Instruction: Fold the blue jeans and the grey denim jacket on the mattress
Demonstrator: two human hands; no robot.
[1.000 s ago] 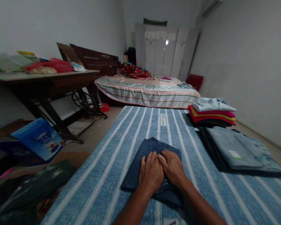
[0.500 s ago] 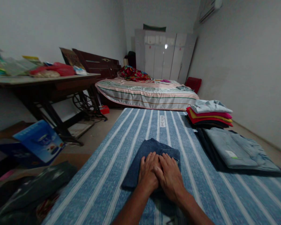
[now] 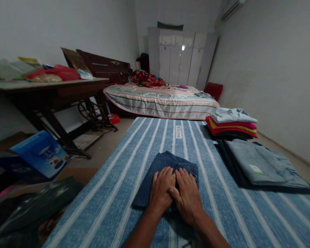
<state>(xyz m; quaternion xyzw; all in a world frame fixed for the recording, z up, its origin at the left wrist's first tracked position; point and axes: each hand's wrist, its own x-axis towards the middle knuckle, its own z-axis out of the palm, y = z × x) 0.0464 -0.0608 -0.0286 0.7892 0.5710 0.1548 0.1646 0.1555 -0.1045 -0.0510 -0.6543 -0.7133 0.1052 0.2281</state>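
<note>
1. Head view: the left hand (image 3: 162,187) and right hand (image 3: 188,193) lie palm down on a folded dark-blue denim garment (image 3: 161,162). The fingers are extended and pinch nothing; the right thumb crosses onto the edge of the left hand.

2. The denim garment sits on a blue, white-striped cloth (image 3: 113,193), in front of the wearer. Its near edge is hidden by the wrists.

3. Compared with a second ago, the right hand has straightened from a more curled pose, and its fingers now point forward beside the left hand's. The garment has barely moved, so this seems to be pressing it flat rather than shifting it.

4. To the right, a pale grey-blue folded garment (image 3: 268,165) lies over darker cloth, near a stack of folded clothes (image 3: 232,125).

5. Writing: a white patch (image 3: 179,132) on the striped cloth reads "With love", turned sideways. The pale garment bears a white-and-green label (image 3: 255,168), too small to read. Lettering on the blue carton (image 3: 41,155) at lower left is too blurred to make out.
</note>
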